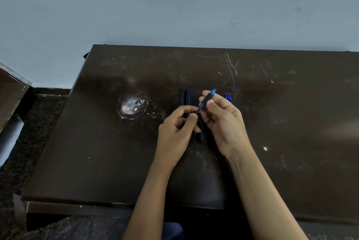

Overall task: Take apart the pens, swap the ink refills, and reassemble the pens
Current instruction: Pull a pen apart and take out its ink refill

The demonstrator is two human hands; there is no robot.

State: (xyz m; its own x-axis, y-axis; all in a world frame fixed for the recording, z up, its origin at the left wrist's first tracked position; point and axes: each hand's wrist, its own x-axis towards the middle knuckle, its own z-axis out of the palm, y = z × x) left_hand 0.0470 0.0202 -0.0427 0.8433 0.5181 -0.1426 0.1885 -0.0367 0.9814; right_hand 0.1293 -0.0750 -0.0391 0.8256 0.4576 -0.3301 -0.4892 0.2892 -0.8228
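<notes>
A blue pen [207,100] is held tilted above the dark table [97,142], its far end pointing up and right. My right hand [221,121] grips its upper half with fingers and thumb. My left hand [179,129] pinches the pen's lower end between thumb and forefinger. Two dark pen barrels [185,98] lie side by side on the table just behind my left hand. Another dark pen part [200,133] lies between my hands, partly hidden. A small bunch of blue pen pieces [228,97] lies to the right of my right hand.
The table top is scratched, with a round white worn patch [132,106] left of the pens. A pale wall stands behind the table. A dark speckled floor and a box-like object [11,92] show at the far left.
</notes>
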